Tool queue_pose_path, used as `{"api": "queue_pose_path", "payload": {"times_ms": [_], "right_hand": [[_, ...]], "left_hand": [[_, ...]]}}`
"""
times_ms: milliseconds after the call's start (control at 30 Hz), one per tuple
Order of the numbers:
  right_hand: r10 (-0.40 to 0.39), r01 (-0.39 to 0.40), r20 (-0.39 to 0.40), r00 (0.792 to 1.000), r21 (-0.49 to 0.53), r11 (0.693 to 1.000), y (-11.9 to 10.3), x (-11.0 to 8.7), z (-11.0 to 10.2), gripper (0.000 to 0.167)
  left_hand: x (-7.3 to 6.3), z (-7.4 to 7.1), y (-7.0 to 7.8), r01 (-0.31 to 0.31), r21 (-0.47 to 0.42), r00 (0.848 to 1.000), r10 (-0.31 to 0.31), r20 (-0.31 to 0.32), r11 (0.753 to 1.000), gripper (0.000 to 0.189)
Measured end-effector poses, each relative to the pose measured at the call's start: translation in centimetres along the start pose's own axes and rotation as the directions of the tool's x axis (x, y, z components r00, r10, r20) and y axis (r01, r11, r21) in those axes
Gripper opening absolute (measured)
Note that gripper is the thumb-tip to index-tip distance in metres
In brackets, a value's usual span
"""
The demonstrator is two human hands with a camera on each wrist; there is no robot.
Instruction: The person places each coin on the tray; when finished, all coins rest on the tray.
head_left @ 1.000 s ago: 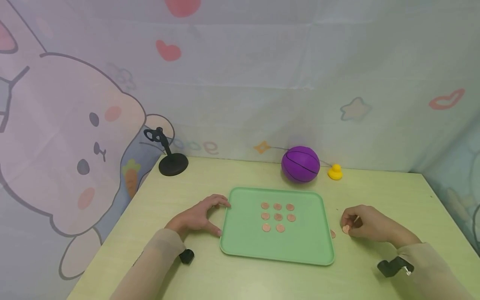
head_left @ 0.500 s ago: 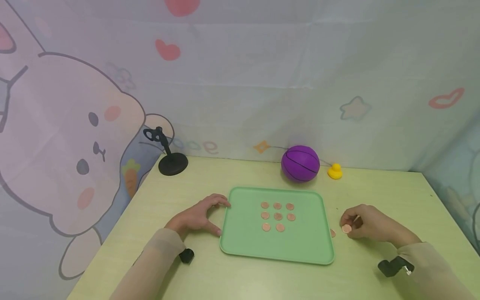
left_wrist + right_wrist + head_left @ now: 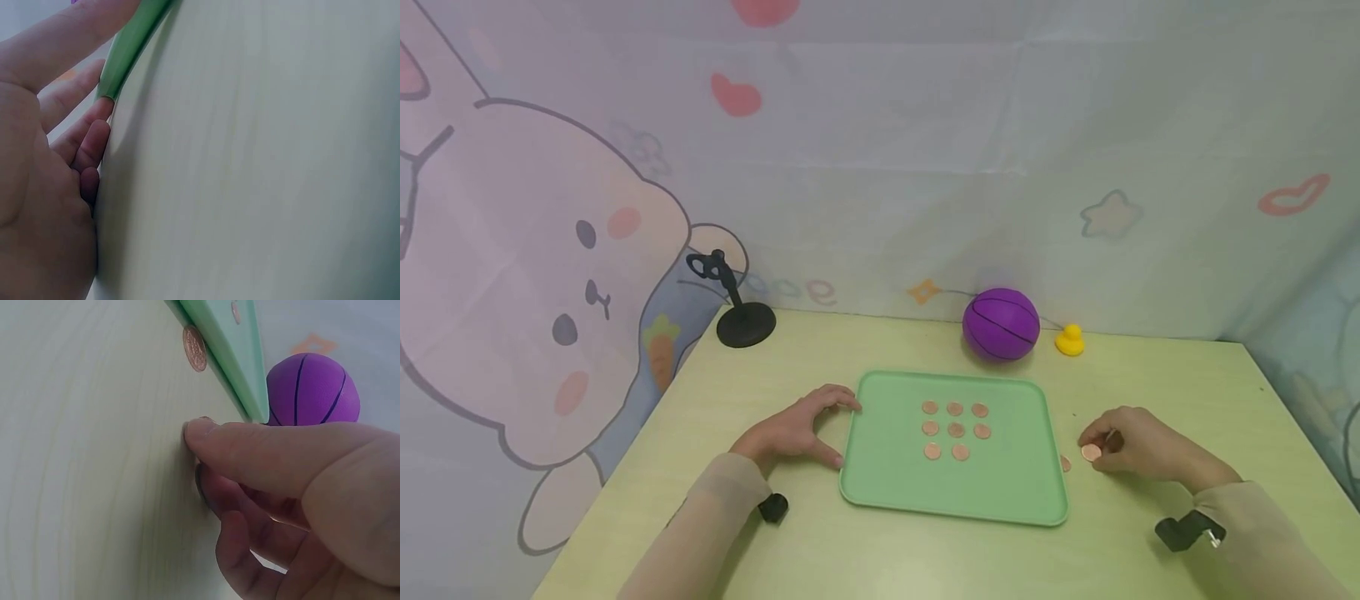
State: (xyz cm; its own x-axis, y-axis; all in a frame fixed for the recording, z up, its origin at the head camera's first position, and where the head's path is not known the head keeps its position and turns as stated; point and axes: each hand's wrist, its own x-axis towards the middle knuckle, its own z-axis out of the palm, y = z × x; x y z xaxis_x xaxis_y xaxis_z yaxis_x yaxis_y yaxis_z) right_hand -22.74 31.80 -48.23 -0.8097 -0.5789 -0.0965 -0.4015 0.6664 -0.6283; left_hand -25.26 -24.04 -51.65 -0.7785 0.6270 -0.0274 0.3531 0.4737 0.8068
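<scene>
A light green tray carries several copper coins, laid flat in three rows, the nearest row having two. My left hand rests at the tray's left rim, thumb and fingers spread apart; the left wrist view shows its fingertips against the green edge. Right of the tray, my right hand pinches a copper coin low over the table. In the right wrist view the thumb hides nearly all of that coin. Another coin lies on the table against the tray's right side.
Behind the tray sit a purple ball with black lines and a yellow rubber duck. A black stand with a round base is at the table's back left corner. A patterned cloth hangs behind the table.
The coin at my right fingertips has tipped from a slant to face upward more, and the right hand has shifted slightly left. My left hand stays at the tray's rim.
</scene>
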Motion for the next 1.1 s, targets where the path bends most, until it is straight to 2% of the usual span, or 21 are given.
{"api": "queue_pose_path", "payload": {"times_ms": [200,467,633,800,1100], "right_hand": [[-0.046,0.045,-0.034,0.998,-0.027,0.999,0.0,-0.1,0.2,0.020],[-0.053,0.049,-0.102,0.993,-0.040,0.998,-0.5,0.0,0.1,0.023],[-0.126,0.124,-0.160,0.979,-0.022,0.992,-1.0,0.4,0.2,0.024],[-0.173,0.176,-0.156,0.973,0.005,0.984,-1.8,1.5,0.7,0.024],[-0.159,0.165,-0.100,0.982,0.051,0.985,-3.4,3.8,2.2,0.023]], "left_hand": [[0.0,-0.1,0.0,0.002,0.025,1.000,-0.002,-0.001,1.000,0.079],[-0.1,0.0,0.1,0.012,-0.003,1.000,-0.012,0.004,1.000,0.079],[-0.1,0.0,0.0,0.004,-0.001,1.000,-0.004,0.003,1.000,0.079],[-0.1,0.0,0.0,0.006,0.002,1.000,-0.006,0.001,1.000,0.079],[-0.1,0.0,0.0,0.010,0.014,1.000,-0.010,-0.002,1.000,0.079]]}}
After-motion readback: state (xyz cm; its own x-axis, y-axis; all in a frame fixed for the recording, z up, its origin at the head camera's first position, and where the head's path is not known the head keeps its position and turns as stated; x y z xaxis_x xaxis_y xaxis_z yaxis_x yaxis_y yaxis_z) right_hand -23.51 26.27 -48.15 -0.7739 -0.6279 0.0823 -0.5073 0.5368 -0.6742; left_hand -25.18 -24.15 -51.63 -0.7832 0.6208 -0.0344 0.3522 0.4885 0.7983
